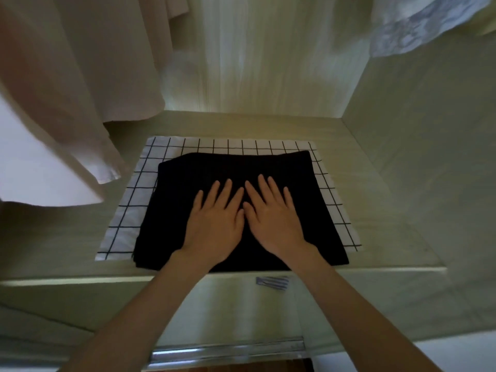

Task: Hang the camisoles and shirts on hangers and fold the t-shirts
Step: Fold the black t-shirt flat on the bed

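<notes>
Now both hands, left hand [214, 224] and right hand [273, 221], lie flat, fingers straight, on the folded black t-shirt [236, 170] atop the checked t-shirt [139, 200], shelf [375, 210] centre; smoothing should run evenly toward 12 o'clock.

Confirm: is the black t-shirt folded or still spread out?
Folded. The black t-shirt lies as a compact rectangle on the checked cloth, layered edges at its left side, left hand and right hand flat on it.
</notes>
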The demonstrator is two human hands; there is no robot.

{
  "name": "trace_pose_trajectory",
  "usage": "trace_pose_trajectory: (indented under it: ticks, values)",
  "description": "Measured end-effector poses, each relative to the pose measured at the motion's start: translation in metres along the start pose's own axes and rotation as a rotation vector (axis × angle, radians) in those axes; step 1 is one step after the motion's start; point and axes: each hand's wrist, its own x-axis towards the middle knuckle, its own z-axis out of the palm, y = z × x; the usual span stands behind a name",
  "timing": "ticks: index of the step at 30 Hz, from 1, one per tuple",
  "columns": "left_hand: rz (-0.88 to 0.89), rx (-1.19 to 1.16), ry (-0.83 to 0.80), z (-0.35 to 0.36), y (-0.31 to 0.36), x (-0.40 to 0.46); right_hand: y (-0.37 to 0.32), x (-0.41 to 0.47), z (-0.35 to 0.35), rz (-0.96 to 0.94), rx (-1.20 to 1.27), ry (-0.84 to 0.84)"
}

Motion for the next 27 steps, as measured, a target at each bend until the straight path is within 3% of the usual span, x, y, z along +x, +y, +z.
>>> trace_pose_trajectory:
  ticks: [4, 8, 11, 13, 17, 27]
  values:
    - [-0.048, -0.014, -0.072, -0.003, -0.023, -0.007, 0.027, -0.007, -0.006, 0.038, -0.044, -0.047]
    - [-0.166, -0.023, -0.135, -0.009, -0.058, -0.011, 0.060, -0.016, -0.011, 0.220, -0.001, -0.054]
    - [-0.254, -0.009, -0.069, -0.016, -0.069, -0.021, 0.059, -0.028, -0.020, 0.333, -0.015, -0.010]
    - [-0.201, -0.039, 0.035, -0.019, -0.060, -0.031, 0.040, -0.036, -0.024, 0.252, -0.010, 0.069]
    - [-0.110, -0.067, -0.072, -0.010, -0.045, -0.034, 0.006, -0.038, -0.012, 0.059, -0.031, -0.010]
    - [-0.174, -0.204, -0.048, 0.001, -0.076, -0.019, 0.032, -0.025, -0.001, 0.161, -0.083, -0.049]
